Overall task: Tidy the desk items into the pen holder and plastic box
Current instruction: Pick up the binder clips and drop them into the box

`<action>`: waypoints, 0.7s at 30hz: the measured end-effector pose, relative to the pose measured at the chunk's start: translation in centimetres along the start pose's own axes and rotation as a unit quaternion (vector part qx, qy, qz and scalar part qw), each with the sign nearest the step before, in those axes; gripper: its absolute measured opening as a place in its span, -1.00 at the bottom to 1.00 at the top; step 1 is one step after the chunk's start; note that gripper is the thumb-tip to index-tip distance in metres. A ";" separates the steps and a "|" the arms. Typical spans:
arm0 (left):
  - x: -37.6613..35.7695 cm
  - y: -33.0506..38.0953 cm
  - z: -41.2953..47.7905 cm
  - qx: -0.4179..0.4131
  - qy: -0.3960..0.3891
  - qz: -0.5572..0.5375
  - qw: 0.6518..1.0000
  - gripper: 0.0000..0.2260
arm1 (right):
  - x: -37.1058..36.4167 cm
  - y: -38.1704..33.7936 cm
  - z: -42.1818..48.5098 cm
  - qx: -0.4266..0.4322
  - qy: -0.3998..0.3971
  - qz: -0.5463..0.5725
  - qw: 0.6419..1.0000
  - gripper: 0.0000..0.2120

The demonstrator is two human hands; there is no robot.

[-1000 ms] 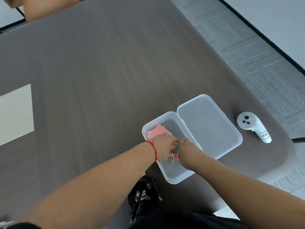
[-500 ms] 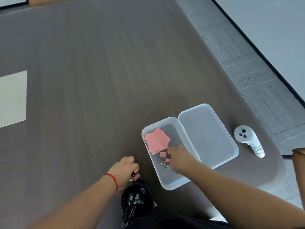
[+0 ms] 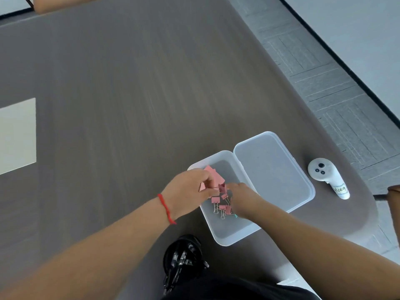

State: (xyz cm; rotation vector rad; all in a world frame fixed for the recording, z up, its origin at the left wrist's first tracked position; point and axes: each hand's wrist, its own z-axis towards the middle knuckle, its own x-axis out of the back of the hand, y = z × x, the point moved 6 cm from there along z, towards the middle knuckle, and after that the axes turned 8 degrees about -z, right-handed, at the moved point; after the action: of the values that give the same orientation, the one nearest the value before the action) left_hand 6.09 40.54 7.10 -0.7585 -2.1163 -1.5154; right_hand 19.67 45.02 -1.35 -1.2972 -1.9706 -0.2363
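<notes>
Back over the plastic box has come the left hand, which half a second ago was down by the pen holder; it now pinches a pink binder clip above the near-left end of the box. Just right of it, the right hand reaches into the box among the loose clips; whether its fingers are closed on one I cannot tell. Pink sticky notes lie at the box's far end, and its lid is folded open to the right. These clips look light, stiff and springy, best taken by the pink body, since the wire loops would swing. Right of the box, on the tabletop, sits a white controller.
</notes>
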 end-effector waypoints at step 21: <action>-4.0 -2.5 0.3 0.030 -0.014 0.221 0.975 -0.44 | 3.4 2.1 -4.7 -0.016 0.094 0.162 0.982 -0.60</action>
State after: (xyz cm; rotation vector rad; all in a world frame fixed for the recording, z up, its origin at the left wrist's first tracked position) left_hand 7.46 39.43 2.76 -1.1419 -1.8398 -1.2003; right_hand 23.04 45.98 3.68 -1.5356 -1.5771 -0.2220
